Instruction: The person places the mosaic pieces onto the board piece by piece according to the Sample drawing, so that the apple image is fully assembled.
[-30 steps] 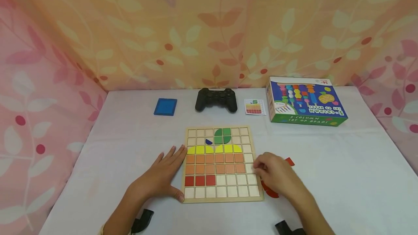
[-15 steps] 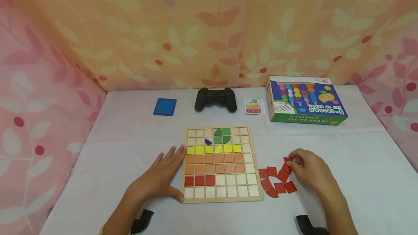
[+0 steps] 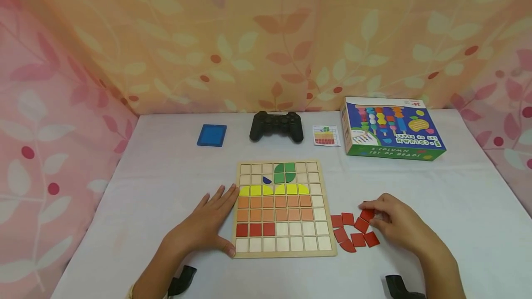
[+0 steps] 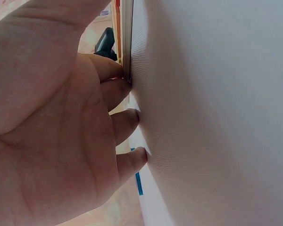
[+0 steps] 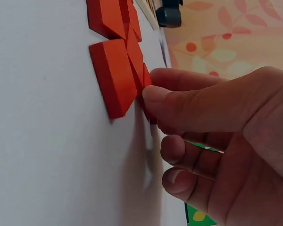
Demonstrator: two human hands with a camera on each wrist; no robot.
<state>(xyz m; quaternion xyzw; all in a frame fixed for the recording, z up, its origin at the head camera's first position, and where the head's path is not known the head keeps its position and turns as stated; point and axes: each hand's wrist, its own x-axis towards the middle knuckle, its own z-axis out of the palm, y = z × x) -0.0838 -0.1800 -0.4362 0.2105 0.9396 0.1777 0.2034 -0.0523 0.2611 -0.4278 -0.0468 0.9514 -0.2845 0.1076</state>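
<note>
The wooden grid board (image 3: 287, 256) lies flat at the middle of the white table. Green, yellow, orange and red tiles fill many of its cells, and a blue half-round piece (image 3: 267, 180) sits near its top. My left hand (image 3: 203, 225) rests spread beside it, fingertips and thumb against the left edge. In the left wrist view that hand (image 4: 61, 122) has its fingertips on the cloth. To the right of the board is a loose group of red tiles (image 3: 361, 225). My right hand (image 3: 401, 223) pinches a red tile (image 5: 150, 101) at that group's far end between thumb and index finger.
Along the back of the table are a blue square tray (image 3: 212, 135), a black game controller (image 3: 276, 126), a small pattern card (image 3: 326, 136) and a bead-set box (image 3: 392, 128). Patterned cloth (image 3: 266, 36) walls the back and sides.
My right hand has moved from the board's right edge out to the red tiles, uncovering them, then shifted slightly toward me there. The left hand has stayed at the board's edge.
</note>
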